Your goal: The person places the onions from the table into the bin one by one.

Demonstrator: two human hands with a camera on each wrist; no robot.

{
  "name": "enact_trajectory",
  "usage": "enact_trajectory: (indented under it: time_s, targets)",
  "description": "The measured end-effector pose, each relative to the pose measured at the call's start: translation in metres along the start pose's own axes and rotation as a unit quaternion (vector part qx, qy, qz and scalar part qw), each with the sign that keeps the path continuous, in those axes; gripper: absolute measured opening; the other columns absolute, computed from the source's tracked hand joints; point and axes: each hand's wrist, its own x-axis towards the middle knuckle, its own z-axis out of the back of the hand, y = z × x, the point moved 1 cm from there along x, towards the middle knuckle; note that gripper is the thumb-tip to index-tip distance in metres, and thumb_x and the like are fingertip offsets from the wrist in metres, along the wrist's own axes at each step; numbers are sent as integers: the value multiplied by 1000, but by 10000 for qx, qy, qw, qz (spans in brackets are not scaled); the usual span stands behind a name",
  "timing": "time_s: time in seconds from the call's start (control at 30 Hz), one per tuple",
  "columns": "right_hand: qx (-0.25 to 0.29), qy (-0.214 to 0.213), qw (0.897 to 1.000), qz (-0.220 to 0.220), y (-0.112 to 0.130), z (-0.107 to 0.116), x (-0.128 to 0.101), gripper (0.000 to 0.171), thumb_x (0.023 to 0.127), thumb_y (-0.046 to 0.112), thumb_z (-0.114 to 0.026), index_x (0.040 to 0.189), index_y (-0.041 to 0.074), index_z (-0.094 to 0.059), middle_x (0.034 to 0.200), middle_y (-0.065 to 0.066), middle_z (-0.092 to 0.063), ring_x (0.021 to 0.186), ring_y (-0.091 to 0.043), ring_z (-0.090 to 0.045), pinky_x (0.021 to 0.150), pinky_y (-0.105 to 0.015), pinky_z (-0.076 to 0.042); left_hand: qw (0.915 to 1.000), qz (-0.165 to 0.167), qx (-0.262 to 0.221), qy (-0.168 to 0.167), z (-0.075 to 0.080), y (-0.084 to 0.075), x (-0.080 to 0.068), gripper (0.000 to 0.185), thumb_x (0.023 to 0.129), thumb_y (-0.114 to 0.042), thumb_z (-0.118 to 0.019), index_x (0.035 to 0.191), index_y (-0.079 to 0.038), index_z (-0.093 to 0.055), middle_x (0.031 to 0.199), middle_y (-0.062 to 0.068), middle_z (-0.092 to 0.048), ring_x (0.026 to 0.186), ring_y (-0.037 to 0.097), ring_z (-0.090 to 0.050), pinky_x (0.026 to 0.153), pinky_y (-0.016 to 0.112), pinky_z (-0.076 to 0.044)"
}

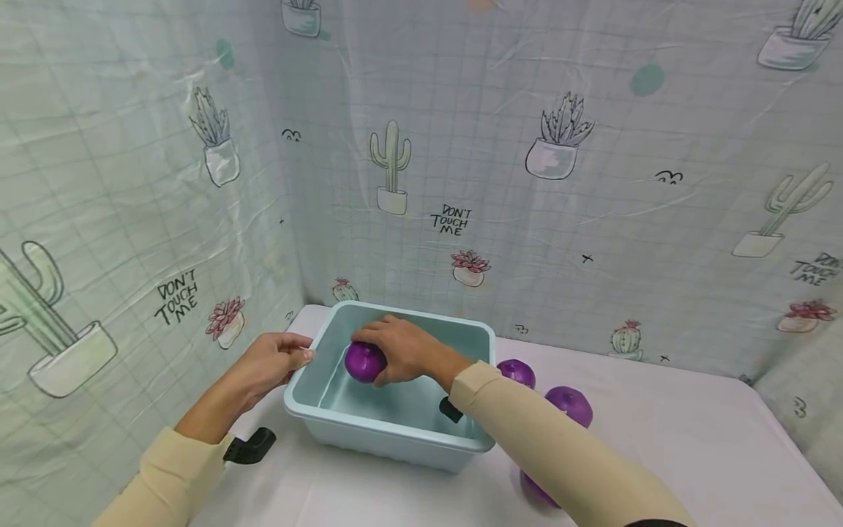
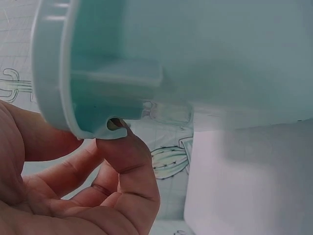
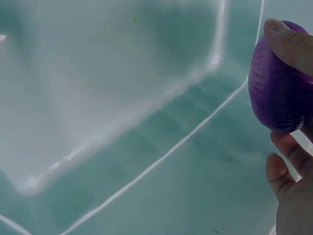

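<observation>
The right hand's grip (image 1: 405, 353) is closed round a purple round object (image 1: 364, 361), thumb on one side and fingers on the other; the right wrist view shows the thumb lying across its ribbed skin. The object is inside a pale blue bin (image 1: 382, 443), toward the left of its interior; whether it touches the floor of the bin I cannot tell. The left hand's grip (image 1: 263, 369) pinches the bin's left rim between thumb and forefinger, and in the left wrist view the forefinger bends in against a small notched lip there.

The bin stands mouth upward on a white surface (image 1: 658, 432), near its left end, with its far side close to the back wall covering. A cream sleeve (image 1: 553, 439) on the right forearm crosses the bin's right near corner. Another cream sleeve (image 1: 174, 465) covers the left forearm, with a black device (image 1: 252, 446) at the wrist.

To the right of the bin lie three more purple pieces: one (image 1: 518, 372) just beside its far right part, another (image 1: 570, 405) farther right and nearer, and a third (image 1: 536, 489) on the near side, mostly hidden by the right sleeve. Behind and to the left hangs a pale gridded sheet (image 1: 487, 95) printed with potted cacti.
</observation>
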Motion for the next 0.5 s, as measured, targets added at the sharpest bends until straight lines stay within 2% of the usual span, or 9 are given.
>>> enact_trajectory:
  time_s: [0.23,0.5]
  targets:
    - [-299,120,9995,48,1,-6,8,77,82,38,-88,150,27,-54,148,6,-61,130,-17,-51,108,-35,-49,10000,-19,-82,-7,0,-2,-2,43,106,-13,-57,143,9,-52,117,18,-66,95,21,-61,77,29,-54]
    - [-470,312,9984,49,4,-13,14,79,83,41,-87,152,28,-52,149,6,-59,131,-18,-50,109,-36,-49,10000,-44,-82,6,1,0,-2,43,106,-13,-58,143,9,-52,116,17,-66,95,21,-61,77,29,-54]
